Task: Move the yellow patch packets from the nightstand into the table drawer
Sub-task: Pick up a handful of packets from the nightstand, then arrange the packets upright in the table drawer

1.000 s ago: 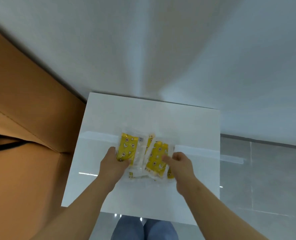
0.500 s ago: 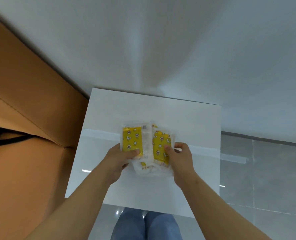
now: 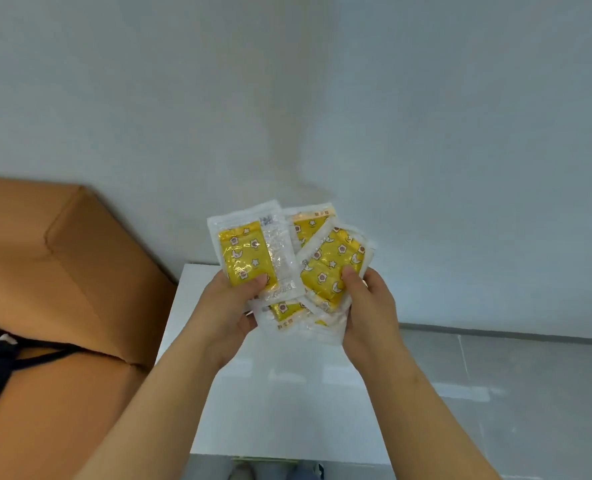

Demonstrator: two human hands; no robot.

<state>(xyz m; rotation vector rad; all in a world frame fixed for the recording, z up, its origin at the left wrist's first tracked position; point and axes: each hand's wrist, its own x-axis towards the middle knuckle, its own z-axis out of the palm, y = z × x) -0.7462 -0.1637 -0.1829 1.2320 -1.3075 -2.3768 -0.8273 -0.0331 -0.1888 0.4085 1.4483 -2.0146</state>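
Note:
Several yellow patch packets (image 3: 329,268), clear-edged with star and moon prints, are fanned out in the air above the white nightstand (image 3: 287,393). My left hand (image 3: 228,306) grips the left packet with the thumb on its yellow face. My right hand (image 3: 367,303) pinches the right side of the bunch. Some packets lie partly hidden behind the front ones. No drawer is in view.
An orange-brown headboard or bed side (image 3: 62,289) stands to the left of the nightstand, with a black strap (image 3: 28,358) lying on it. A white wall (image 3: 322,98) is behind. Grey tiled floor (image 3: 512,393) spreads to the right.
Both hands gathered the packets together on the nightstand top and have lifted the bunch up off it, closer to the camera.

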